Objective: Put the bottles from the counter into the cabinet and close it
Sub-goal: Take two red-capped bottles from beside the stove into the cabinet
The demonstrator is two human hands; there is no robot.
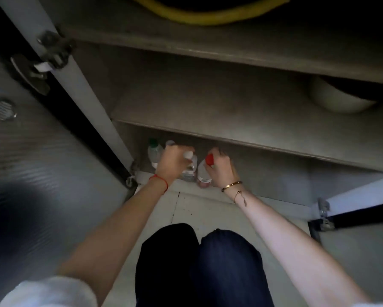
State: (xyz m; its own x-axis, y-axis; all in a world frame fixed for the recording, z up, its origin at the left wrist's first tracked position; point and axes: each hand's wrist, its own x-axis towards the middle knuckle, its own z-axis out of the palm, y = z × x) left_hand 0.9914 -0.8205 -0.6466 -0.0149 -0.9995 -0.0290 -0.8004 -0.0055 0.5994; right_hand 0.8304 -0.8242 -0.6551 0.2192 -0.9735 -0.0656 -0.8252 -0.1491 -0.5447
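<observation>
I look down into an open cabinet from a crouch. On its bottom shelf stand clear plastic bottles. My left hand is closed around a white-capped bottle at the shelf's front edge. Just to its right, my right hand grips a red-capped bottle near the neck. A green-capped bottle stands further back on the left, and another clear bottle peeks out behind my left hand. Both held bottles look upright and seem to rest on the shelf.
The left cabinet door is swung wide open, with hinges on the frame. The right door is open too. A middle shelf overhangs the bottles and bears a white bowl. My knees are on the pale floor.
</observation>
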